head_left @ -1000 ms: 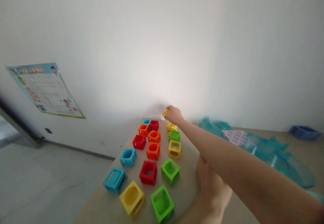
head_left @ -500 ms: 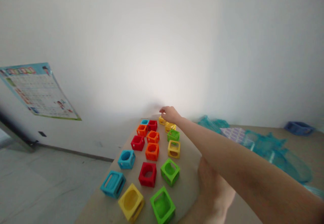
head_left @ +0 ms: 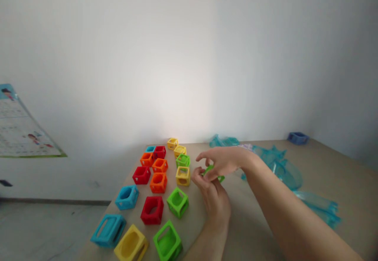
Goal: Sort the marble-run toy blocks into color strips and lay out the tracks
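My left hand [head_left: 214, 198] is curled around a green hollow block [head_left: 221, 178], which is mostly hidden by fingers. Over the same block reaches my right hand [head_left: 228, 160], its index finger stretched out and its thumb against or just in front of the block. Just left of my hands stand an upright yellow cube frame [head_left: 183, 176] and a green cube [head_left: 182, 161]. Closer to me lie another green cube [head_left: 177, 202] and a green one [head_left: 167, 242] at the bottom.
Red [head_left: 152, 210], orange [head_left: 158, 182], blue [head_left: 126, 197] and yellow [head_left: 131, 243] hollow cubes line the table's left side. Translucent teal plastic pieces [head_left: 285, 172] lie on the right. A blue block [head_left: 298, 137] sits by the wall [head_left: 189, 56]. A poster [head_left: 23, 131] hangs left.
My right hand has come back from the far yellow cubes to my left hand. A green block now shows between both hands. The view has turned right.
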Available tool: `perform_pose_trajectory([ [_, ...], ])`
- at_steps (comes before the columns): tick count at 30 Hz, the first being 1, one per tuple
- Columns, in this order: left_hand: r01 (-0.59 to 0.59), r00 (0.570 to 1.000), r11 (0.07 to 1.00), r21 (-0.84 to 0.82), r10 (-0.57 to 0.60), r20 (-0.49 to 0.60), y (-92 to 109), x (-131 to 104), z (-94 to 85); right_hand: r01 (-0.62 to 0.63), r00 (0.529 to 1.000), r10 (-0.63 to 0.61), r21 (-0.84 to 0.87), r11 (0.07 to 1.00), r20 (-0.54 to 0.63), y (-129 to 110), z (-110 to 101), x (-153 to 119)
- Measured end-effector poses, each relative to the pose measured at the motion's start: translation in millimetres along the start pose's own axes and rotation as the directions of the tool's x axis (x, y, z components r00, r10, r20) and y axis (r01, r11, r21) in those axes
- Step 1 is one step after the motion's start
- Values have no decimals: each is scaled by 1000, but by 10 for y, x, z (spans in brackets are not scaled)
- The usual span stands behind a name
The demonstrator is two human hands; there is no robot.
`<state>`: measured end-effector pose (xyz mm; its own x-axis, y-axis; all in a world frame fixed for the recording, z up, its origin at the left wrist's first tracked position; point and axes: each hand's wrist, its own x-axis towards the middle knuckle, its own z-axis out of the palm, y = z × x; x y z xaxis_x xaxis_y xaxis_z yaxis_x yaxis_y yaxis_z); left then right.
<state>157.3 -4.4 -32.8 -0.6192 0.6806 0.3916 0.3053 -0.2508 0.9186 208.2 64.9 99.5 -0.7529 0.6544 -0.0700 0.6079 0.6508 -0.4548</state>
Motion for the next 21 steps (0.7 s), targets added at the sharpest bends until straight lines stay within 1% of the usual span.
perform_pose_trajectory([
  [3, 11, 1000, 1000, -29, -11, -1, 22, 7, -35, 23, 996, -28, 70, 997, 81, 94, -55, -9],
  [5, 2, 1000, 1000, -17, -2, -13, 40, 17, -53, -25, 991, 10, 112, 993, 131, 115, -78, 22],
  [7, -6, 1000, 1000, -2, 6, -27, 50, 34, -63, -81, 972, 48, 136, 987, 231, 107, -105, 57],
  [9, -8, 999, 1000, -7, 7, -47, 56, 53, -68, -109, 940, 51, 156, 982, 337, 89, -139, 80],
  [11, 5, 999, 999, -49, -7, -42, 68, 65, -71, -119, 918, 40, 178, 977, 394, 81, -172, 85],
  [12, 26, 999, 997, -76, -28, -26, 78, 65, -71, -127, 917, 46, 180, 975, 396, 84, -185, 83],
  [14, 88, 996, 987, -133, -83, 41, 104, 48, -67, -147, 933, 81, 165, 975, 350, 103, -198, 78],
  [15, 124, 990, 981, -150, -113, 84, 116, 30, -63, -156, 947, 105, 149, 976, 305, 117, -198, 81],
  [16, 162, 981, 975, -151, -142, 133, 125, 8, -57, -157, 967, 126, 125, 980, 223, 131, -194, 91],
  [17, 193, 968, 972, -134, -166, 189, 131, -19, -52, -151, 984, 141, 94, 984, 104, 144, -186, 110],
  [18, 212, 950, 972, -102, -180, 255, 131, -47, -46, -145, 989, 147, 60, 988, -36, 154, -174, 139],
  [19, 215, 928, 975, -61, -184, 324, 127, -75, -43, -142, 973, 145, 27, 989, -178, 162, -157, 179],
  [20, 201, 901, 979, -21, -176, 397, 119, -100, -42, -145, 942, 139, 3, 989, -304, 168, -136, 228],
  [21, 173, 870, 985, 6, -156, 467, 111, -120, -44, -152, 907, 137, -6, 988, -399, 174, -110, 284],
])
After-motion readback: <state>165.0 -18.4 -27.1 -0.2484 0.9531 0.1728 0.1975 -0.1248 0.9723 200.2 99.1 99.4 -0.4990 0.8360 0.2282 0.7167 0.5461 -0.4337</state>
